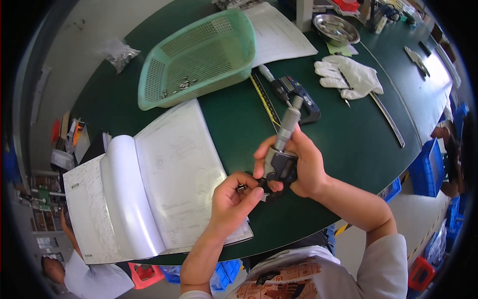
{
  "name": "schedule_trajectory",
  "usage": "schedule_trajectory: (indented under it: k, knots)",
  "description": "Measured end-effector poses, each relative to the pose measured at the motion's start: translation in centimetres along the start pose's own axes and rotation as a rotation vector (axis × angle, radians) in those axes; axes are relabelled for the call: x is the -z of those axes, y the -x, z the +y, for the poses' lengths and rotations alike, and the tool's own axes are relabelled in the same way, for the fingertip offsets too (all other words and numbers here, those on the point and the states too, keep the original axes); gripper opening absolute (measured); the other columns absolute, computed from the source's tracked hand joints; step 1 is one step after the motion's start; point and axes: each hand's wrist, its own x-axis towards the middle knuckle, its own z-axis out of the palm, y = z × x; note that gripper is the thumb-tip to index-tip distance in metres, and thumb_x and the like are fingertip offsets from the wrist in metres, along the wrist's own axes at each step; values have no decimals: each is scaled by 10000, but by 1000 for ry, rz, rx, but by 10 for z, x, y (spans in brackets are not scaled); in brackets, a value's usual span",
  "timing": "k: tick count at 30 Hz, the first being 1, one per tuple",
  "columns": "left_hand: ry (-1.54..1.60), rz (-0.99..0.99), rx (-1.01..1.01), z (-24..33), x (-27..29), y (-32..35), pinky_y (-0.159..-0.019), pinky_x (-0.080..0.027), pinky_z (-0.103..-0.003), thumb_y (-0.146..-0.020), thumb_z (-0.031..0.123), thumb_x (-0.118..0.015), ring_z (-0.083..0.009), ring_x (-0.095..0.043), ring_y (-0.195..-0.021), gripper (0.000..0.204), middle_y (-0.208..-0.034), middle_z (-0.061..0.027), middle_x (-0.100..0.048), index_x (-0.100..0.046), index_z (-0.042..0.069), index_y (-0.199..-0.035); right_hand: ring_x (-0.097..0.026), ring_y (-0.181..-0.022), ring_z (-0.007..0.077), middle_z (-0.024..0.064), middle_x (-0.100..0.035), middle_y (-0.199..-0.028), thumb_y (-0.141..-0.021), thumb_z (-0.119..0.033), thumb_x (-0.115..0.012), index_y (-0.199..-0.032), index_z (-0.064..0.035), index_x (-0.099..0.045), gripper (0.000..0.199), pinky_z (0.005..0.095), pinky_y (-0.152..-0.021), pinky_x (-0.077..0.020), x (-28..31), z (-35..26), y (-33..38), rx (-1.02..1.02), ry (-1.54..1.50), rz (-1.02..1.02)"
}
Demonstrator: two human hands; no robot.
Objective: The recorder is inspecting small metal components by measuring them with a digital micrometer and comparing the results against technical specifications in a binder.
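My right hand point(309, 167) is wrapped round a micrometer point(282, 160) with a silver thimble and a dark body. The thimble points up and away from me. My left hand point(230, 203) is closed, its thumb and fingers at the micrometer's lower left end. A small shiny metal part point(242, 188) shows between its curled fingers. Whether that part touches the measuring faces is hidden by the fingers. Just beyond my right hand, a second micrometer point(298, 95) with a small display lies on the green table point(229, 127), beside a yellow-and-black measuring strip point(265, 99).
A green perforated basket point(147, 95) holds several small metal parts point(184, 84). An open book of drawings point(174, 164) covers the left near side. Toward the right lie a white glove point(354, 74) and a long metal tool point(389, 119). A metal bowl point(355, 38) stands far back. Another person point(94, 276) sits lower left.
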Motion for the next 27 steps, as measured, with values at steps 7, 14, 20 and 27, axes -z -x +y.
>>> schedule_trajectory:
  k: [7, 14, 20, 27]
  knots:
    - [548, 254, 146, 31, 34, -1, -620, -450, -264, -805, 76, -461, -157, -531, -721, 130, -843, -85, -536, -483, 19, -920, -435, -398, 202, 187, -542, -684, -820, -564, -184, -842, 2, -485, 642, 292, -403, -393, 8, 8, -8, 10, -100, 67]
    - [315, 400, -16, 118, 79, -87, -682, -467, -289, -767, 4, -425, -178, -513, -779, 231, -876, -89, -495, -455, -12, -996, -425, -408, 206, 192, -545, -699, -806, -587, -189, -859, 6, -497, 671, 307, -436, -391, 13, 4, -15, -59, -72, -86]
    - [-876, 502, 26, 128, 140, -206, -554, -457, -256, -729, 2, -451, -144, -545, -653, 198, -800, -83, -559, -545, 6, -904, -457, -447, 205, 195, -560, -735, -791, -601, -209, -897, 22, -502, 696, 300, -447, -395, 19, 7, -20, -132, -16, -211]
    - [-1177, 544, 158, 110, 161, -258, -491, -482, -301, -669, 5, -485, -200, -610, -634, 227, -788, -118, -615, -604, 36, -860, -468, -476, 153, 150, -581, -764, -803, -587, -196, -945, 18, -502, 693, 249, -489, -389, 21, 6, -23, -136, -26, -271]
